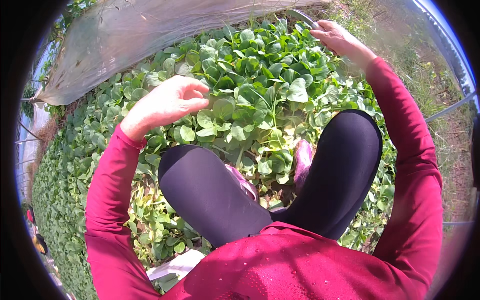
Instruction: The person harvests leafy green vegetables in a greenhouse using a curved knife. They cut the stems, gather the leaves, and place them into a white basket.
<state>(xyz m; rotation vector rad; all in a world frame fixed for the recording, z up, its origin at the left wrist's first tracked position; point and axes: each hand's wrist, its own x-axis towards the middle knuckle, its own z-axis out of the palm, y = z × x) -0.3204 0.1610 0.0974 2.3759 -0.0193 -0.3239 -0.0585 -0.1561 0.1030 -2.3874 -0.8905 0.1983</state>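
My right hand (333, 35) is at the upper right, closed on the handle of a curved-bladed tool (302, 17), which looks like a sickle or knife; its blade points up and left over the bed's far edge. At the centre left, my left hand (172, 101) is held above the leaves, its thumb and fingers curved and apart, with nothing between them. Dense green leafy vegetable plants (243, 75) with rounded leaves fill the ground before and between my knees. Some lower leaves are yellowish.
A translucent plastic sheet (112, 45) borders the bed at the upper left. Grass and dry ground (423, 67) lie to the right, with metal poles (450, 108). Between my knees are my purple shoes (303, 161). A white sheet or bag (178, 264) lies at the lower left.
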